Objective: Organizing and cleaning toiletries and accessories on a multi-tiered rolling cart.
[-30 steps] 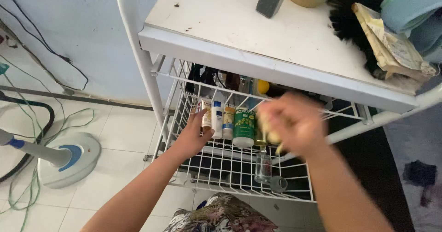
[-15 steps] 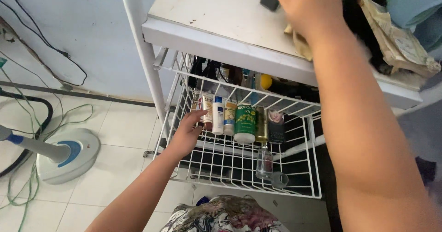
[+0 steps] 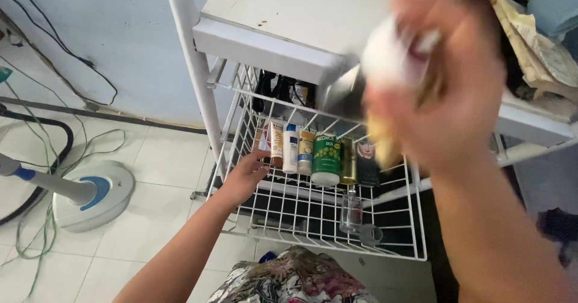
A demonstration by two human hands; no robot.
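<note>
Right hand (image 3: 439, 92), a moment ago up on the shelf top, now drawn back, fingers clamped on a blurred white-capped bottle (image 3: 385, 56); left hand (image 3: 244, 173) unmoved, fingers loosely apart on the wire basket (image 3: 313, 219).

- round green bottle with yellow-flowered label (image 3: 326, 160), middle of the wire basket
- white tube with blue cap (image 3: 291, 148), just left of it
- dark flat box with a face picture (image 3: 366, 164), right of it

A white wire basket (image 3: 313, 216) hangs under the white shelf top (image 3: 289, 23) of the rack. Against the basket's back wall stand a green bottle (image 3: 326, 160), just left of it small tubes (image 3: 291, 148), just right a dark box (image 3: 366, 166). In front of the green bottle lies a clear glass bottle (image 3: 350, 211).
</note>
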